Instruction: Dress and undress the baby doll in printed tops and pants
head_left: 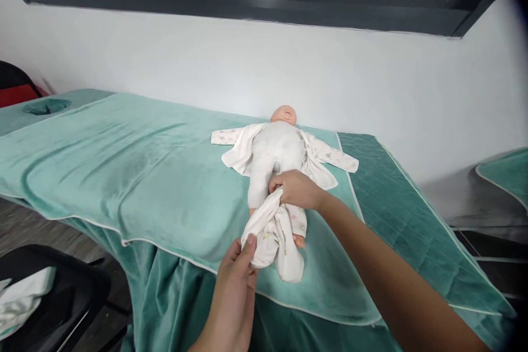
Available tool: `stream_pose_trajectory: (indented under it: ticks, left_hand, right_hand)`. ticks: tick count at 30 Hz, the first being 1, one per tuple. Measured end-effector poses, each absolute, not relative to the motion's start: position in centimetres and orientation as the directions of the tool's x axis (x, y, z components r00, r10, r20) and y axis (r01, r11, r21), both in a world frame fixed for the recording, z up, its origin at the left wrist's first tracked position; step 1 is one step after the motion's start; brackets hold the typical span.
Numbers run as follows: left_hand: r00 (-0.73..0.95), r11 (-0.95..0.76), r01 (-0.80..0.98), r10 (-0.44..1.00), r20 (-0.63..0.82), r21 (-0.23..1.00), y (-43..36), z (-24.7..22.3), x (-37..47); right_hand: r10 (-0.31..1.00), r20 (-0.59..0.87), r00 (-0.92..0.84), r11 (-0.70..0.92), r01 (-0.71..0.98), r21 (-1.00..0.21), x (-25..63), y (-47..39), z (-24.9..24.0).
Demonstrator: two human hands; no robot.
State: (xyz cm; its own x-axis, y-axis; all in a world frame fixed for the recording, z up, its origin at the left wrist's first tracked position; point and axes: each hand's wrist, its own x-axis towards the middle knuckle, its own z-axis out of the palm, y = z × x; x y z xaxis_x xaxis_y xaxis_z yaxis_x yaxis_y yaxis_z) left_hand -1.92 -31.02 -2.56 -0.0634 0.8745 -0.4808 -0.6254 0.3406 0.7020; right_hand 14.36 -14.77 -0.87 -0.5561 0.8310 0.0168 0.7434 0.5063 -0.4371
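A baby doll (pixel 277 143) with a white cloth body lies on its back on the green-covered bed. Its arms are inside an open white printed jacket (pixel 330 155) spread out to both sides. Small white printed pants (pixel 270 228) are bunched at the doll's lower legs; one foot sticks out of a pant leg on the right. My right hand (pixel 295 189) pinches the waist part of the pants beside the doll's legs. Below it, my left hand (pixel 241 264) grips the pants' edge between thumb and fingers, near the doll's left-side foot, which is mostly hidden.
The green bed cover (pixel 165 165) stretches left toward a face hole (pixel 47 106). A white wall (pixel 206 60) and a dark window frame (pixel 322 5) stand behind. At the lower left, a black chair (pixel 78 291) holds folded white cloths (pixel 25 297).
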Motion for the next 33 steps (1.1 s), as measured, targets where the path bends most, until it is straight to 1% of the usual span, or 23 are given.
stream_pose_trajectory:
  ticks: [3,6,9,11,13,17,19,21,23,25,26,27,28,30,33]
  left_hand:
    - [-0.181,0.301,-0.544,0.87,-0.46,0.783,-31.3,-4.9,-3.1]
    - [-0.224,0.287,-0.342,0.9,-0.374,0.895,-30.5,-6.5,-4.9]
    - [-0.196,0.27,-0.171,0.933,-0.302,0.947,-29.0,-6.6,-6.3]
    - [-0.151,0.278,-0.133,0.943,-0.296,0.951,-28.1,-6.0,-6.8]
    - [-0.083,0.293,-0.124,0.949,-0.304,0.948,-27.4,-5.3,-6.8]
    - [0.064,0.243,-0.124,0.969,-0.237,0.962,-26.1,-4.5,-6.6]
    - [0.099,0.182,-0.094,0.98,-0.173,0.979,-25.2,-4.6,-6.9]
    - [0.156,0.107,-0.023,0.983,-0.102,0.994,-24.0,-4.9,-7.7]
    - [0.319,0.062,0.04,0.945,-0.072,0.997,-22.5,-4.9,-8.9]
    - [0.52,0.074,0.077,0.848,-0.104,0.994,-20.9,-4.8,-10.2]
    - [0.582,0.086,0.091,0.804,-0.122,0.992,-20.1,-4.7,-10.8]
    - [0.61,0.091,0.099,0.782,-0.133,0.991,-19.3,-4.6,-11.3]
    - [0.603,0.086,0.104,0.787,-0.132,0.991,-18.4,-4.5,-11.7]
    - [0.528,0.041,0.117,0.844,-0.097,0.992,-16.7,-4.4,-12.2]
    - [0.401,-0.093,0.176,0.916,0.015,0.98,-13.9,-4.7,-11.9]
  right_hand:
    - [0.81,0.022,-0.586,0.547,0.741,-0.388,14.3,-14.7,-1.1]
    - [0.79,0.027,-0.612,0.578,0.729,-0.368,14.2,-14.8,-1.3]
    - [0.791,0.048,-0.61,0.593,0.744,-0.307,13.9,-15.0,-1.7]
    - [0.794,0.046,-0.606,0.593,0.757,-0.276,13.8,-15.1,-1.9]
    - [0.784,0.036,-0.62,0.604,0.747,-0.278,13.8,-15.1,-1.9]
    - [0.769,0.054,-0.637,0.613,0.712,-0.342,13.9,-15.1,-1.4]
    - [0.787,0.067,-0.614,0.583,0.702,-0.409,14.1,-15.2,-1.1]
    - [0.801,0.078,-0.593,0.546,0.672,-0.5,14.5,-15.2,-0.9]
    - [0.813,0.082,-0.577,0.507,0.631,-0.587,14.8,-15.2,-0.9]
    - [0.829,0.082,-0.554,0.47,0.608,-0.641,15.0,-15.1,-1.0]
    - [0.838,0.082,-0.54,0.454,0.606,-0.653,15.0,-15.1,-1.0]
    - [0.845,0.08,-0.528,0.442,0.608,-0.659,14.9,-15.1,-1.0]
    - [0.851,0.076,-0.519,0.433,0.614,-0.66,14.8,-15.2,-1.0]
    - [0.865,0.064,-0.498,0.413,0.634,-0.654,14.5,-15.4,-1.0]
    - [0.89,0.054,-0.452,0.384,0.683,-0.621,14.1,-15.7,-1.0]
